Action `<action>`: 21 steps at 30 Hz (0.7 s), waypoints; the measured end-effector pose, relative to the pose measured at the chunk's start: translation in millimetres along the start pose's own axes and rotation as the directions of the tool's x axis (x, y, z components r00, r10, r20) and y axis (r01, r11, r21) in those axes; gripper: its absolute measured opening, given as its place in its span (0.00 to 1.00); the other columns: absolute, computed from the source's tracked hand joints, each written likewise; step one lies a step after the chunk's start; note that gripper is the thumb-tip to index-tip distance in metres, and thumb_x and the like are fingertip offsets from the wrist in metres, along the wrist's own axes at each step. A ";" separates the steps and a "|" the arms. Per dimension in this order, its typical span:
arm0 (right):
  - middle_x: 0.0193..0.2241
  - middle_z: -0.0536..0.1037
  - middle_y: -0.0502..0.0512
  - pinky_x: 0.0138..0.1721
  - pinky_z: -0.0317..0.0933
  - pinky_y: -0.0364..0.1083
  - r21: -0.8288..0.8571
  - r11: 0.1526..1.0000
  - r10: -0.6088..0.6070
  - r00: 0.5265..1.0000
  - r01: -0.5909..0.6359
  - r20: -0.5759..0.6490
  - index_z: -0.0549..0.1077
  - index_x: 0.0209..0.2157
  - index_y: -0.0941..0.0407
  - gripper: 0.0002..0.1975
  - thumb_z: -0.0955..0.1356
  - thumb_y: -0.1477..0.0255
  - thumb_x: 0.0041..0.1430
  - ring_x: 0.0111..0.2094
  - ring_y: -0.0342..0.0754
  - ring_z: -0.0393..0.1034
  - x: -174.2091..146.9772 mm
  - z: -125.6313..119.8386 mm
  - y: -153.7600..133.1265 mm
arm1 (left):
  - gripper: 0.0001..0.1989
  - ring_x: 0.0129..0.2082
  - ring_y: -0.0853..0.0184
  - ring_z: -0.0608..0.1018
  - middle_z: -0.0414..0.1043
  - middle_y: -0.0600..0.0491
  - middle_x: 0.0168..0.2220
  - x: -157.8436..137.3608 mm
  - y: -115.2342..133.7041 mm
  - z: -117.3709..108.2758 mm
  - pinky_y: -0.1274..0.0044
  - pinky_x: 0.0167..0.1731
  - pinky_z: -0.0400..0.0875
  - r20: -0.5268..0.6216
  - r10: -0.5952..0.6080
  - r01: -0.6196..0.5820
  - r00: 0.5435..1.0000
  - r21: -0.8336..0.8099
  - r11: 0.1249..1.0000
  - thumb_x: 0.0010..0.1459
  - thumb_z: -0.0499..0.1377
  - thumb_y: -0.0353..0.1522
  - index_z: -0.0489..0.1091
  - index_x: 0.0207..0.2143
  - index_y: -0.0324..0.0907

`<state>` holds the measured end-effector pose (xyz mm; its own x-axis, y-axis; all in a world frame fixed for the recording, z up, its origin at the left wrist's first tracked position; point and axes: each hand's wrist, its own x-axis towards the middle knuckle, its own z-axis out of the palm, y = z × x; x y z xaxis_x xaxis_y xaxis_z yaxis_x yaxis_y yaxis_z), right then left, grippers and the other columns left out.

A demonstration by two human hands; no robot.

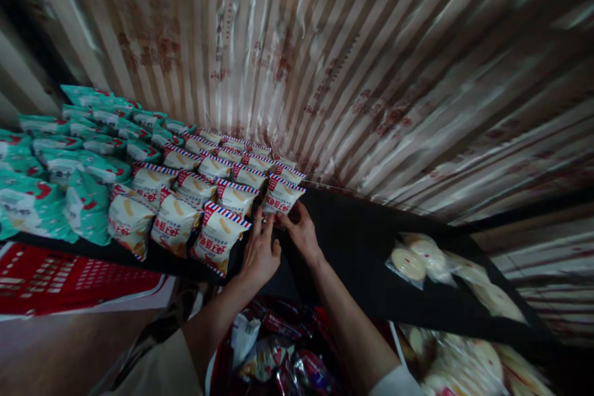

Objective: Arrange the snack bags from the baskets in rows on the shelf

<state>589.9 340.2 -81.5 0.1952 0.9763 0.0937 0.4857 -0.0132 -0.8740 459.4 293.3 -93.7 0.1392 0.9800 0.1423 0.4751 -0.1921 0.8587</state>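
A small white snack bag (281, 197) with a blue-and-red striped top edge stands upright at the right front of several like it on a black shelf. My right hand (302, 232) grips its lower right side, thumb in front and fingers curled behind the edge. Beside its lower left corner is my left hand (261, 253), fingers stretched out and thumb apart; whether the fingertips touch the bag is unclear. Left of that hand stands another striped bag (221, 238), in the front row.
Teal bags (88, 204) fill the shelf's left end. Clear packs of round pale items (420, 257) lie to the right on the black shelf (348, 247). Below are a red basket (83, 278) and a container of mixed packets (283, 346). Ribbed plastic-covered wall (278, 43) rises behind.
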 end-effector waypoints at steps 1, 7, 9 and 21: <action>0.50 0.71 0.63 0.50 0.61 0.54 -0.028 1.000 -0.015 0.999 0.014 -0.049 0.63 0.56 0.57 0.35 0.69 0.58 0.48 0.48 0.55 0.67 -1.2 0.2 -0.8 | 0.32 0.60 0.54 0.64 0.37 0.45 0.68 -0.3 0.7 0.9 0.66 0.50 0.72 0.000 -0.006 0.006 1.000 0.002 1.000 0.55 0.52 0.26 0.52 0.63 0.43; 0.56 0.65 0.63 0.56 0.55 0.54 -0.066 0.997 -0.043 0.985 0.032 -0.170 0.59 0.59 0.57 0.36 0.67 0.55 0.51 0.56 0.55 0.60 -3.5 6.0 -7.6 | 0.33 0.62 0.54 0.61 0.38 0.46 0.68 -0.9 2.6 5.4 0.65 0.52 0.70 -0.014 0.031 -0.031 0.999 0.002 1.000 0.54 0.53 0.26 0.52 0.63 0.43; 0.53 0.68 0.63 0.54 0.58 0.53 -0.040 0.999 -0.011 0.992 0.006 -0.122 0.62 0.57 0.58 0.35 0.66 0.54 0.52 0.52 0.55 0.64 -1.9 7.7 -8.6 | 0.32 0.63 0.54 0.59 0.38 0.45 0.68 0.1 1.4 6.1 0.65 0.54 0.69 -0.012 0.034 -0.034 0.999 0.004 0.999 0.54 0.52 0.26 0.51 0.63 0.41; 0.53 0.68 0.63 0.53 0.59 0.51 -0.035 0.998 -0.054 0.984 0.049 -0.169 0.65 0.55 0.57 0.29 0.65 0.56 0.55 0.53 0.53 0.64 -39.4 -6.8 -4.0 | 0.24 0.58 0.57 0.66 0.49 0.42 0.64 -2.1 10.6 -8.3 0.67 0.56 0.65 -0.050 0.044 -0.039 0.998 0.098 0.994 0.56 0.53 0.26 0.60 0.56 0.38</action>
<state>586.1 300.2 -78.5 0.3096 0.9251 0.2200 0.5244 0.0268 -0.8511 456.9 289.7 -80.8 0.1166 0.9720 0.2042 0.5518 -0.2343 0.8004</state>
